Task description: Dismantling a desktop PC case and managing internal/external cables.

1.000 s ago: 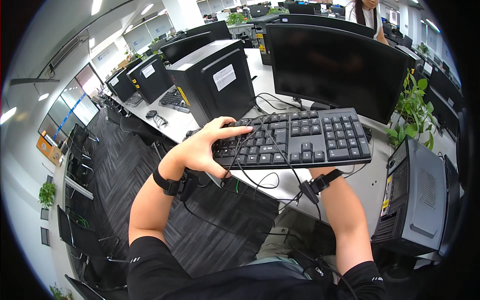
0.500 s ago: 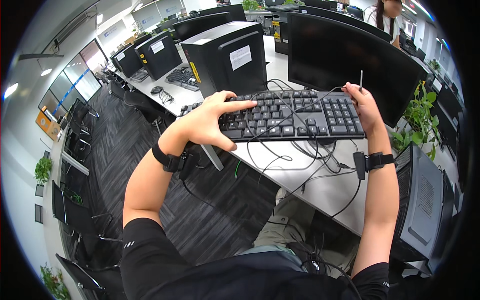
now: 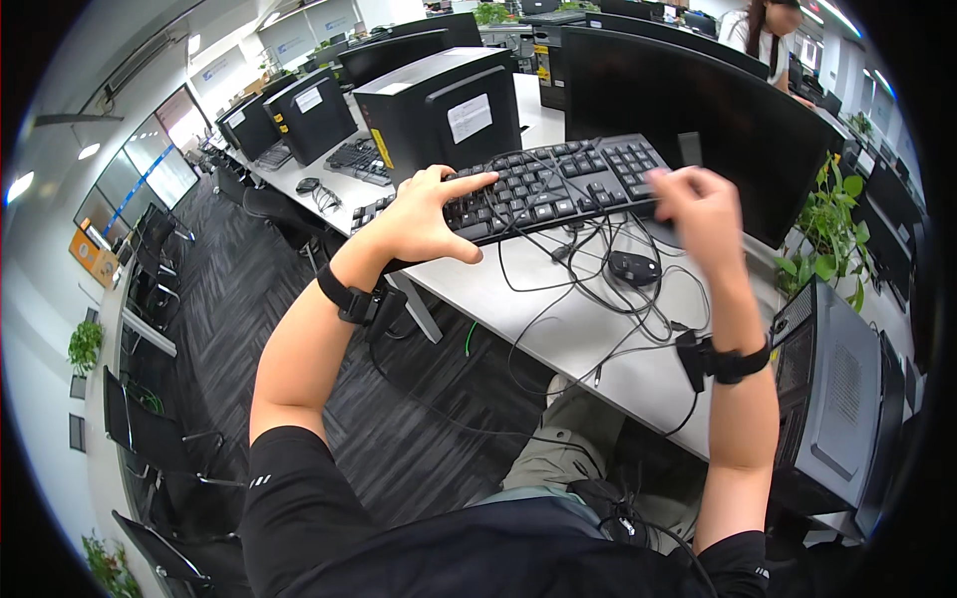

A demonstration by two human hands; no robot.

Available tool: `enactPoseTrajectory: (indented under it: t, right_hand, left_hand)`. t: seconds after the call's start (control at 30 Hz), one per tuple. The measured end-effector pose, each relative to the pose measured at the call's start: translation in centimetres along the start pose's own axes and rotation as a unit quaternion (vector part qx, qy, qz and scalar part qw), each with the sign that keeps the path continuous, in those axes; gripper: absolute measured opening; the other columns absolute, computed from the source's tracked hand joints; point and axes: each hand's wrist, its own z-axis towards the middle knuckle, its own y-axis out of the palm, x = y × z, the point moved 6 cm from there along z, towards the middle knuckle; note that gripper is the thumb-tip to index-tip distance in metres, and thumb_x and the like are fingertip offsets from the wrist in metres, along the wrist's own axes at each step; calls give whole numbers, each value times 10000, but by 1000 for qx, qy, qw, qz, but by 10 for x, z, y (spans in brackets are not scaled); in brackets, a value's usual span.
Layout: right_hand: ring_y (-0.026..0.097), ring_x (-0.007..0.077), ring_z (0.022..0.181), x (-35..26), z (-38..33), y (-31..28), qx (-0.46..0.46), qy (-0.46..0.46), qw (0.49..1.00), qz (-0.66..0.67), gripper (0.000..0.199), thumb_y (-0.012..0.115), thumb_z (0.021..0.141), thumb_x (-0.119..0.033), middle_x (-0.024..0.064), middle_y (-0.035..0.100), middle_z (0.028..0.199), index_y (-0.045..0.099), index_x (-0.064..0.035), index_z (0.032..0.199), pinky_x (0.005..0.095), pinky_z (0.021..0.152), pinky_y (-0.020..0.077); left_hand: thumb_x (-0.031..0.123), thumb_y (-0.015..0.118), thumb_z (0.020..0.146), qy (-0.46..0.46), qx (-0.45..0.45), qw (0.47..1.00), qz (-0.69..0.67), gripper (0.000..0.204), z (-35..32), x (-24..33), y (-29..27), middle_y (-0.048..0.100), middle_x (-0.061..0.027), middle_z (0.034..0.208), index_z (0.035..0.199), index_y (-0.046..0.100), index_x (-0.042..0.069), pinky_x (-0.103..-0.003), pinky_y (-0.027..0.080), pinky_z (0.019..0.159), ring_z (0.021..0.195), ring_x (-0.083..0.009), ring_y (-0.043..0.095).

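Observation:
A black keyboard (image 3: 538,189) hangs tilted above the table, right end raised, with black cables (image 3: 588,244) wound across it and trailing below. My left hand (image 3: 424,214) is clasped round its left part, thumb along the near edge and a finger over the keys. Beside the keyboard's right end, my right hand (image 3: 703,214) is smeared by motion, its fingers pinched together. A thin dark strip (image 3: 690,149) rises just above those fingers; what it is, I cannot tell. Under the keyboard, a black mouse (image 3: 634,267) lies among the cables on the table.
A large dark monitor (image 3: 688,130) stands behind the keyboard, and a black computer tower (image 3: 439,115) to its left. At right are a leafy plant (image 3: 832,229) and another tower (image 3: 832,399). The white table (image 3: 478,299) ends before my legs. Another person (image 3: 763,45) is at the far right.
The keyboard has tilted, its right end swinging up and away, uncovering the mouse. My right hand has come slightly left, off the keyboard's right edge. My left hand keeps its hold.

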Motion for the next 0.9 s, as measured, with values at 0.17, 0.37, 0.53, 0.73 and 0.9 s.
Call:
enactPoseTrajectory:
  t: [0.17, 0.37, 0.53, 0.73, 0.9]
  right_hand:
    - [619, 236, 564, -20, -28, 90, -131, 64, 988, -57, 443, 704, 837, -389, 161, 610, 580, 697, 48, 761, 342, 583, 478]
    - [653, 331, 630, -16, -25, 104, -107, 83, 983, -122, 304, 670, 778, -252, 217, 646, 677, 669, 49, 738, 393, 621, 507]
    - [520, 40, 586, -25, -39, 74, -52, 4, 995, 91, 197, 661, 870, -131, 37, 614, 618, 637, 32, 763, 231, 527, 408]
    - [536, 41, 639, -38, -68, 6, -65, -73, 976, 195, 84, 628, 887, -20, 0, 624, 715, 641, -8, 804, 203, 585, 414]
    - [296, 83, 490, -19, -75, -68, 239, -102, 897, 358, 269, 446, 959, -202, 28, 399, 642, 373, -99, 722, 232, 419, 254]
  left_hand:
    - [356, 799, 500, 25, 51, 996, 70, 938, 11, 22, 8, 442, -280, 1323, 1398, 533, 307, -505, 308, 1090, 1270, -436, 406]
    - [370, 794, 506, 43, 96, 987, 120, 930, 13, 32, 10, 446, -289, 1304, 1396, 533, 313, -477, 297, 1095, 1254, -443, 406]
    - [411, 790, 526, -35, 84, 993, 73, 927, 19, 10, 10, 432, -299, 1332, 1409, 514, 349, -482, 314, 1097, 1280, -458, 393]
    - [510, 767, 512, -110, 79, 990, 41, 949, 26, -18, 7, 463, -293, 1295, 1411, 517, 338, -498, 300, 1090, 1263, -427, 422]
    - [544, 775, 514, -134, 109, 984, 43, 952, 25, -34, -2, 494, -267, 1282, 1410, 516, 351, -479, 344, 1073, 1249, -398, 460]
